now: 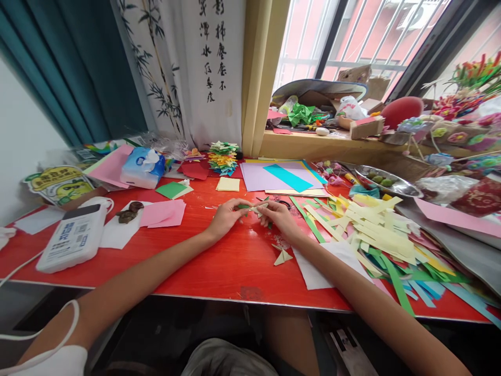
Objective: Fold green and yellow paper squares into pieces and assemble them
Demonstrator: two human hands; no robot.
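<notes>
Above the red table [195, 271], my left hand [230, 218] and my right hand [279, 216] meet with fingers pinched. Between their fingertips is a small folded paper piece [258, 209], pale yellow. A bit of green paper [243, 207] shows at my left fingers; whether it belongs to the same piece I cannot tell. Partly behind my right hand lie scissors [285, 204] with dark handles. Just below that hand, a pale yellow folded paper piece [283, 256] with pointed corners rests on the table. My fingers hide part of what they grip.
Loose paper strips [387, 230] heap up on the right, by a white sheet [319, 269]. Farther back stand a stack of folded paper [223, 158], pale yellow squares [227, 184] and lilac sheets [254, 177]. Pink paper [166, 213] and a white case [72, 240] lie left.
</notes>
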